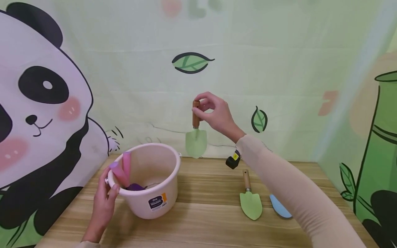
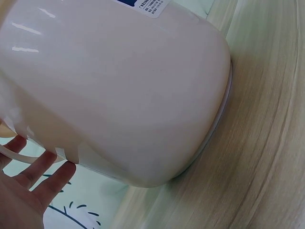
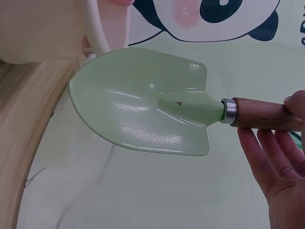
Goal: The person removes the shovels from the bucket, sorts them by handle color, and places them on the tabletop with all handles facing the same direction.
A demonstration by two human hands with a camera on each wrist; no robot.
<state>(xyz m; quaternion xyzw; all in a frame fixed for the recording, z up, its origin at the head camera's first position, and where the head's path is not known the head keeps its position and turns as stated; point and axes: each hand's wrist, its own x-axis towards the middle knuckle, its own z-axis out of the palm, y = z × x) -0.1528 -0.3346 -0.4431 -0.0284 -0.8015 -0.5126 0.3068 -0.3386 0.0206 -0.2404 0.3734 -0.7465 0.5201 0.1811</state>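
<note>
My right hand pinches the wooden handle of a green garden trowel, which hangs blade down just right of the bucket and above the back of the table. In the right wrist view the trowel's blade fills the middle, with the fingers along its handle. My left hand grips the left rim of a pale pink bucket, thumb near the rim and fingers outside. Two pink handles lean inside the bucket beside something dark purple; their lower ends are hidden.
A second green trowel with a wooden handle lies on the wooden table. Right of it a light blue piece is partly covered by my right sleeve. A black object with a yellow label sits near the back edge, by the printed backdrop.
</note>
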